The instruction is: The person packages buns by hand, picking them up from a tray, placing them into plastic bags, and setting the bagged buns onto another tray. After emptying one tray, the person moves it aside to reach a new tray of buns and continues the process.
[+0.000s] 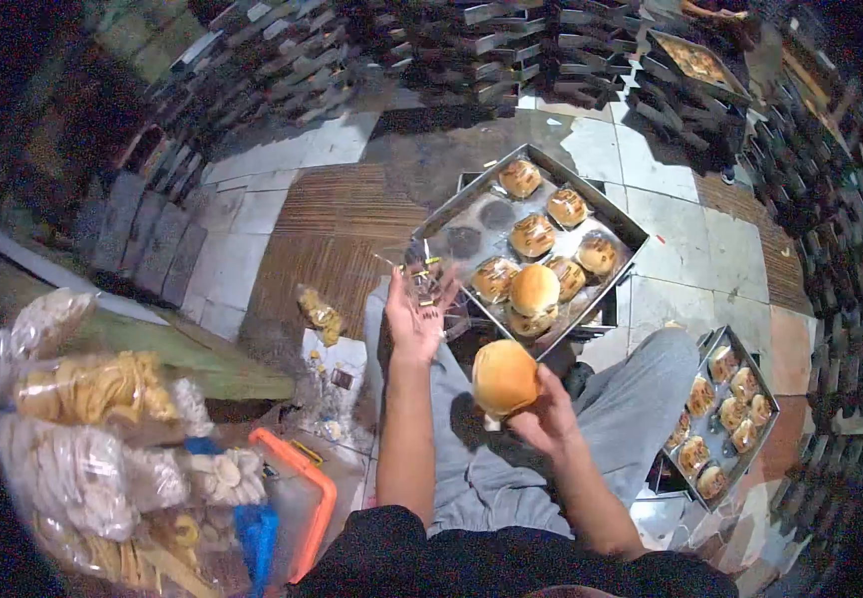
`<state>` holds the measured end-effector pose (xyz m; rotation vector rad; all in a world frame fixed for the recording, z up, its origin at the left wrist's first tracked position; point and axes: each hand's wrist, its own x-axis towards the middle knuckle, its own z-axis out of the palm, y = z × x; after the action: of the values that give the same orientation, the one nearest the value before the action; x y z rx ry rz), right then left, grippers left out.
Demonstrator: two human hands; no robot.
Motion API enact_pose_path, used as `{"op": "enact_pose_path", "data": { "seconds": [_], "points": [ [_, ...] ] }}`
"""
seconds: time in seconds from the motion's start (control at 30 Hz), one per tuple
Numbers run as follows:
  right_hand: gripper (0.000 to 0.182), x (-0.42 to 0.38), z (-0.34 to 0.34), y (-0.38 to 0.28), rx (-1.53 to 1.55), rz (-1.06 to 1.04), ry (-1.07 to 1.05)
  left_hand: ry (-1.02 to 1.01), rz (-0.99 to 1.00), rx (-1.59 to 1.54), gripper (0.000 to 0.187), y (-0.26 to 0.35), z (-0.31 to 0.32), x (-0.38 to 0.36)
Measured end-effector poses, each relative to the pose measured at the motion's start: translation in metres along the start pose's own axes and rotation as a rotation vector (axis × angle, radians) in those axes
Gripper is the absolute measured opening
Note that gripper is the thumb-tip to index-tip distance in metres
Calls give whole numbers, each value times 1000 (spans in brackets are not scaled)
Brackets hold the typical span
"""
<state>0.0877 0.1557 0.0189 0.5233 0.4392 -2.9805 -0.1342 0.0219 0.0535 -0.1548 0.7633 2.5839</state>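
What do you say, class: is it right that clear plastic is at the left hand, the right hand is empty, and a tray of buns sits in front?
Not quite: the right hand is not empty; the head view shows it holding a bun. Clear plastic is at the left hand, and a tray of buns sits in front.

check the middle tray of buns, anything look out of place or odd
Yes. One plain-topped bun appears stacked on a lower bun by the near corner of the tray, while the others lie in one layer. Two dark round patches also interrupt the tray's pale floor; what they are isn't clear.
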Motion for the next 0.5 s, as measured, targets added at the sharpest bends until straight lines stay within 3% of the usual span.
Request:
{"op": "enact_pose_path", "data": {
  "seconds": [0.13,0.2,0.27,0.33,0.4,0.43,0.5],
  "points": [
    [69,-23,38,-23,-67,-23,-127,63,56,-68,45,10,-7,-15],
    [75,-28,48,-26,-273,81,-166,87,102,-63,44,8,-5,-22],
    [76,-21,64,-32,-328,56,-111,86,107,-88,52,6,-7,-22],
    [75,-5,91,-48,-1260,-365,-340,49,54,-144,37,4,5,-30],
    [71,16,119,-39,-1593,-666,-263,12,-83,-170,38,-3,-2,-25],
    [68,29,123,-30,-1785,-984,-254,1,-58,-112,42,-10,-1,-20],
    [65,31,118,-18,-1933,-970,-310,-20,-42,-59,47,-13,-2,-12]
  ]
}}
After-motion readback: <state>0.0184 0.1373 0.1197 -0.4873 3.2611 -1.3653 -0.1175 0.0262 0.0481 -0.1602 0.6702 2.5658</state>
